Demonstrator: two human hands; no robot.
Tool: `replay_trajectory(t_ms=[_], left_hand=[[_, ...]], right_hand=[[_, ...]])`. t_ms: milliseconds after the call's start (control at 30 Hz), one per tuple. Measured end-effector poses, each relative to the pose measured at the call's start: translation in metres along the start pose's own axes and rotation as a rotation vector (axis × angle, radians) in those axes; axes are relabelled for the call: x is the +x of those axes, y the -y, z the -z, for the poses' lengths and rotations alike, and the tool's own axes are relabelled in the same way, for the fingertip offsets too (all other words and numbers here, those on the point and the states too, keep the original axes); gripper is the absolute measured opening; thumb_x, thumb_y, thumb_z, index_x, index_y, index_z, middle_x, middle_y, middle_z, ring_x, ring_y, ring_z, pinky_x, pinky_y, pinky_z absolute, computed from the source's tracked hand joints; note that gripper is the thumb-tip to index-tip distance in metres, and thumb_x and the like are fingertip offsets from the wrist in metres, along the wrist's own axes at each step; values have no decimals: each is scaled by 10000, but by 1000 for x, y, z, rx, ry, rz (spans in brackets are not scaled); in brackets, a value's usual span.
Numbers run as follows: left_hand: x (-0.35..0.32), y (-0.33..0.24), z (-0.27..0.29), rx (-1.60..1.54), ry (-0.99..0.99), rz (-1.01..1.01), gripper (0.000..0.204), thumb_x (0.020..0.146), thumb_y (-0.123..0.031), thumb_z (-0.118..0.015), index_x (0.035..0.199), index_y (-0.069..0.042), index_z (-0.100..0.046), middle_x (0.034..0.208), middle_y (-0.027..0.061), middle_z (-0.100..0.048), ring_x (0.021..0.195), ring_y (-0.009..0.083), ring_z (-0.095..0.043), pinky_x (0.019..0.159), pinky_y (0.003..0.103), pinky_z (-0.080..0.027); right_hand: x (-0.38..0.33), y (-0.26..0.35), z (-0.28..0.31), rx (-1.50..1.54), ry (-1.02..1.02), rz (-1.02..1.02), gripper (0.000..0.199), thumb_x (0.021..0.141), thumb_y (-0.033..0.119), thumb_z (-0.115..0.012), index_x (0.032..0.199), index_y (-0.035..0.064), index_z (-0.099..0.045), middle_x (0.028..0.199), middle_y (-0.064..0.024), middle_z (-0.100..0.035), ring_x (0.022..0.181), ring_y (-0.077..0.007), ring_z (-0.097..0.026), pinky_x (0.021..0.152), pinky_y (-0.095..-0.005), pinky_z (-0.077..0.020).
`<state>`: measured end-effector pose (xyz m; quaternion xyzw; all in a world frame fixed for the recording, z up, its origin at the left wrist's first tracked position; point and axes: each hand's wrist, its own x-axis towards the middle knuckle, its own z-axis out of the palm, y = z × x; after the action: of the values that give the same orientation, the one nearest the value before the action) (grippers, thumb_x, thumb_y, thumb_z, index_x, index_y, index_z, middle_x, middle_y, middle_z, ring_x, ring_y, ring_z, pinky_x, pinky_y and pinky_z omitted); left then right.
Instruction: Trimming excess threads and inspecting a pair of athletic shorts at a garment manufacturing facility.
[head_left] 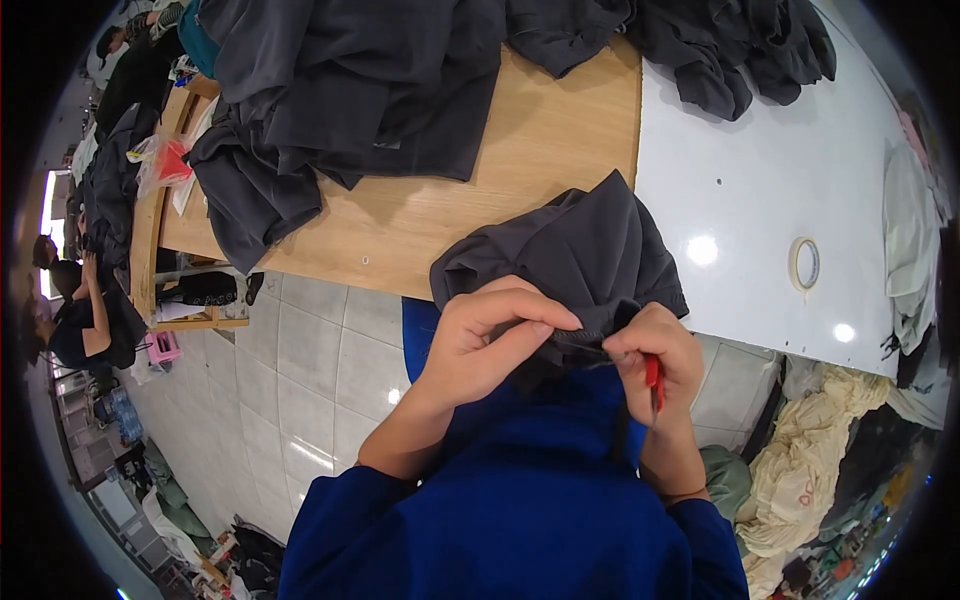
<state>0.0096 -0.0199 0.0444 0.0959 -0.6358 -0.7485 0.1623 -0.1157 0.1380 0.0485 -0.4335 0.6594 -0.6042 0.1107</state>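
A dark grey garment lies bunched over the table's near edge, its hem hanging toward my body. My left hand pinches the edge of its cloth between thumb and fingers. Close by on the right, my right hand is closed at the same edge, fingertips on the cloth. Tucked in that hand's palm is a small red-handled tool with a thin metal end pointing down, perhaps thread snips; the fingers partly hide it. A dark seam shows between the two hands.
More dark grey garments are heaped on the wooden table. A tape roll lies on the white tabletop at right. Cream cloth is piled below it. Other people are at far left.
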Motion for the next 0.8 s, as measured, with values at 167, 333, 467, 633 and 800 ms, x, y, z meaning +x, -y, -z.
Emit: replay_trajectory(t_ms=[167,333,467,633,800], left_hand=[[2,-7,-10,-176,-110,169,177,858,40,-563,1019,9,-629,879,30,-640,777,41,-549,649,178,-413],[3,-6,-10,-215,-44,251,289,857,22,-604,1133,-12,-523,796,14,-622,737,32,-550,663,166,-417],[5,-7,-9,-261,-47,263,297,852,21,-612,1133,-11,-521,780,14,-621,729,35,-554,665,165,-420],[5,-6,-9,-343,-108,290,296,860,5,-615,1136,-13,-511,802,34,-639,746,41,-574,679,159,-427],[6,-4,-10,-402,-186,269,367,868,17,-590,1207,-9,-452,888,90,-661,803,79,-608,721,184,-458]], right_hand=[[-1,0,-2,16,53,17,132,749,-48,-630,850,35,-616,770,-93,-592,681,-236,-575,623,-286,-454],[-7,-3,4,165,-73,-225,31,859,4,-600,887,-8,-601,791,-49,-577,656,-88,-495,609,-193,-388],[-9,-1,3,238,-116,-374,19,855,0,-606,869,-12,-606,779,-39,-579,668,-81,-496,612,-186,-385],[-10,2,7,265,-166,-434,444,780,-19,-628,1201,24,-492,933,-29,-476,788,-80,-428,717,-187,-351],[-22,8,18,174,-4,-251,549,795,49,-566,1309,2,-380,1007,-88,-477,822,-133,-450,739,-227,-377]])
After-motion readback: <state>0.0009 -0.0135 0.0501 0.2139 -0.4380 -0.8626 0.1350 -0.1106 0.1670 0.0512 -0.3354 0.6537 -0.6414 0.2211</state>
